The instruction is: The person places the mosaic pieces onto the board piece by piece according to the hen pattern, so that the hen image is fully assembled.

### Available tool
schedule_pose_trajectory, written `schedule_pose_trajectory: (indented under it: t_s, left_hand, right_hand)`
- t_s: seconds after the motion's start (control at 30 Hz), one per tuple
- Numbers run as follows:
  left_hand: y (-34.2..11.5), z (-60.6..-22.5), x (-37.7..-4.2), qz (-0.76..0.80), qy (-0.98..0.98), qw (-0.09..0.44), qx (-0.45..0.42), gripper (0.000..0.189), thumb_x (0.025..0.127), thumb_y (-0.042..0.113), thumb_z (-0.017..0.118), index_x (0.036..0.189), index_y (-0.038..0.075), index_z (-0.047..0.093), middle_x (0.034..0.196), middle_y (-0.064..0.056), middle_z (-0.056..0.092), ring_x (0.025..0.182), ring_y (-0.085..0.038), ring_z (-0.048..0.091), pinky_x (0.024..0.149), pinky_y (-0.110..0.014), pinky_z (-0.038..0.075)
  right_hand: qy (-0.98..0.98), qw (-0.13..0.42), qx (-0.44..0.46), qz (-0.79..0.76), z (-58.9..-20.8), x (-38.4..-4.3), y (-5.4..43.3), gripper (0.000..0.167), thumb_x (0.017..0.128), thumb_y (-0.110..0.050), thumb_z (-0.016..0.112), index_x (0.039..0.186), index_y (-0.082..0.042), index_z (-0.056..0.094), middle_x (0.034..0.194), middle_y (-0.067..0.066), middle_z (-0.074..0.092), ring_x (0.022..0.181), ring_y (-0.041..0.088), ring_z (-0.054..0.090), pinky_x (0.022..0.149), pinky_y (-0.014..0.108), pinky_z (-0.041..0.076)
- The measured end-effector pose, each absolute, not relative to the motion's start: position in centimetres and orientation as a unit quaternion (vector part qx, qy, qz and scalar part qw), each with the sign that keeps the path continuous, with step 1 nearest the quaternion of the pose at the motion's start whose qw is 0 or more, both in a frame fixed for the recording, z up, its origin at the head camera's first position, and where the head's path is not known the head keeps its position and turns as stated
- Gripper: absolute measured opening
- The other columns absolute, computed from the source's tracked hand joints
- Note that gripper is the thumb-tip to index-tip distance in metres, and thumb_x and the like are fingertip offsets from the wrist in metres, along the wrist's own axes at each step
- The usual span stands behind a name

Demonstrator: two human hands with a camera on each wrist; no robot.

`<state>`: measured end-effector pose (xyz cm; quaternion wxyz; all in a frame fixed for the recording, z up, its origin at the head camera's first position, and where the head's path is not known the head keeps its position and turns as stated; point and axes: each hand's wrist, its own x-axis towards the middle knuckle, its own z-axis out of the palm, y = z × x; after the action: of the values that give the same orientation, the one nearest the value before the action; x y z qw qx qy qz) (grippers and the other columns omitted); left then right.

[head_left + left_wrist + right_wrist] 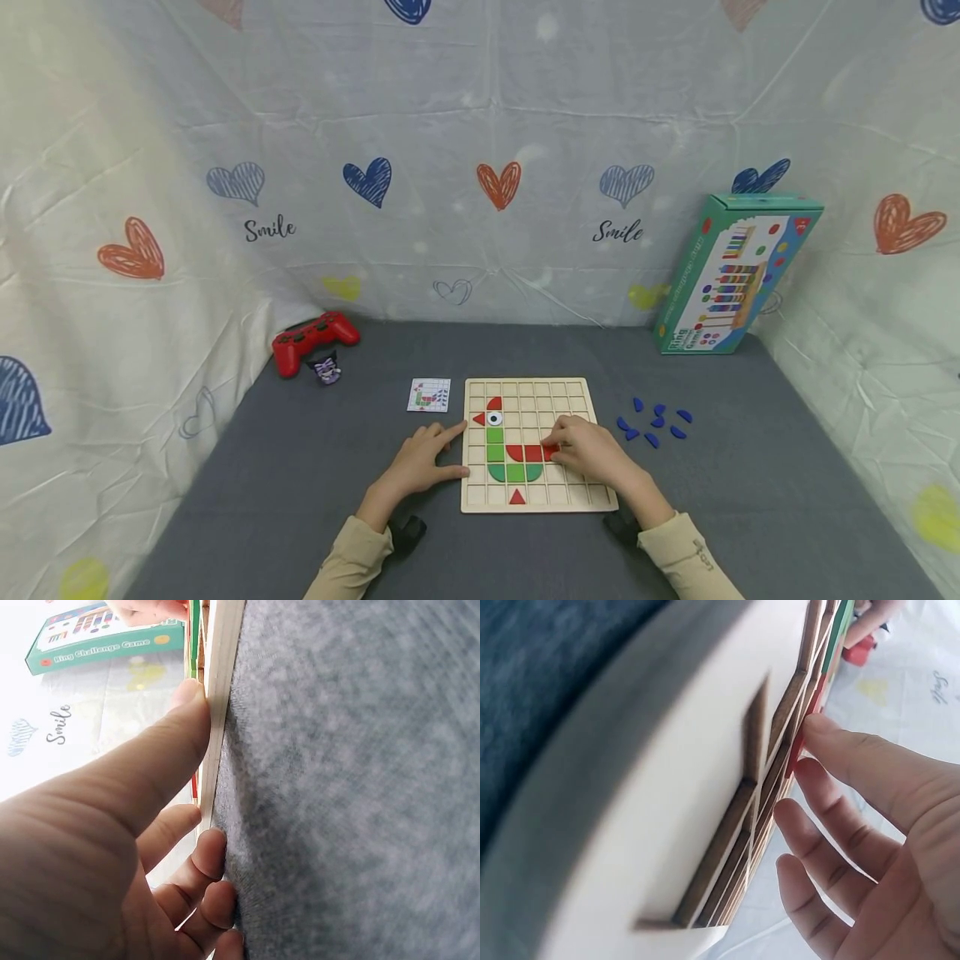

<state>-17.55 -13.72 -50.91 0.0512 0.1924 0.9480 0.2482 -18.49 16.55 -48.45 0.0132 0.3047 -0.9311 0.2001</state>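
Observation:
A wooden grid board (572, 402) lies on the table, with red and green flat pieces and a white round eye piece (494, 418) forming a bird-like figure. My right hand (588, 450) is over the board's right half, thumb and index finger pinching a red piece (798, 750) at the right end of the red row. In the right wrist view, that piece lies close along the grid. My left hand (420, 458) has its thumb and index finger spread against the board's left edge, and its other fingers rest low beside it. Near the board's bottom is a red triangle (517, 497).
Several blue pieces (657, 422) lie scattered right of the board. A small picture card (429, 395) is at its upper left. Farther back are a red game controller (315, 340), a small purple-black figure (326, 369) and, at right, a green game box (738, 275) against the curtain.

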Motion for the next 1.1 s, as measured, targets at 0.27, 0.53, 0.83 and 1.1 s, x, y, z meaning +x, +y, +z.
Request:
schedule_pose_trajectory:
  t_s: [0.27,0.53,0.83,1.1]
  left_hand:
    - [-13.7,-50.9,-17.6,0.249,0.948,0.051,0.192,0.076,0.076,0.049,0.071,0.140,0.018,0.044,0.083,0.002,0.041,0.071,-0.013,0.030,0.065,-0.032,0.026]
    - [-13.6,-50.9,-17.6,0.251,0.948,0.051,0.191,0.076,0.075,0.049,0.071,0.140,0.018,0.044,0.082,0.002,0.041,0.071,-0.013,0.031,0.065,-0.032,0.026]
    - [-13.7,-50.9,-17.6,0.250,0.948,0.052,0.189,0.077,0.075,0.049,0.071,0.140,0.019,0.044,0.082,0.002,0.040,0.071,-0.013,0.030,0.064,-0.031,0.025]
    - [-13.7,-51.0,-17.6,0.251,0.947,0.053,0.191,0.077,0.075,0.050,0.071,0.140,0.019,0.044,0.082,0.002,0.040,0.070,-0.013,0.030,0.064,-0.031,0.026]
  right_hand:
    - [-0.932,0.028,0.303,0.195,-48.6,-18.6,16.6,0.025,0.079,-0.020,0.074,0.103,-0.018,0.070,0.089,-0.005,0.060,0.074,0.005,0.051,0.062,0.024,0.042]
    - [-0.935,0.034,0.291,0.200,-48.3,-18.6,17.2,0.025,0.078,-0.020,0.074,0.102,-0.017,0.069,0.095,-0.003,0.062,0.080,0.010,0.058,0.067,0.029,0.046]
    - [-0.943,0.034,0.264,0.199,-48.0,-18.7,18.7,0.022,0.080,-0.018,0.073,0.101,-0.017,0.070,0.098,-0.002,0.062,0.085,0.015,0.058,0.068,0.032,0.047]
    - [-0.949,0.032,0.240,0.200,-47.8,-18.9,20.7,0.023,0.079,-0.017,0.073,0.102,-0.016,0.069,0.098,-0.002,0.061,0.085,0.017,0.055,0.066,0.034,0.044]
